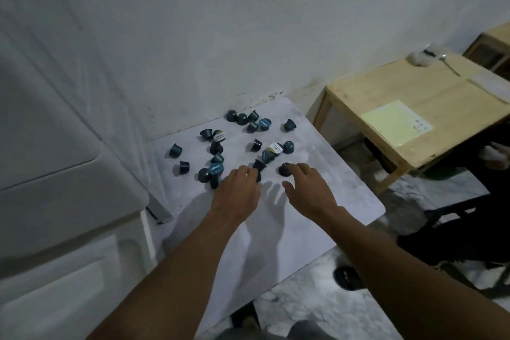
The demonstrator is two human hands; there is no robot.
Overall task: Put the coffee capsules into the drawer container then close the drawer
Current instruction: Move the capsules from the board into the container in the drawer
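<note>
Coffee capsules [242, 119], mid-frame: none stowed, drawer unseen; one touched by spread right hand [306, 183], left hand [238, 186] grip undetermined.

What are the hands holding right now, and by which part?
Nothing is clearly lifted. The left hand curls its fingers over the side of a dark capsule, grip unclear; the right hand touches a second capsule on top with fingertips, thumb apart.

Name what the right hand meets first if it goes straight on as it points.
The dark capsule at its fingertips; the right hand may be touching it, though depth is unclear.
</note>
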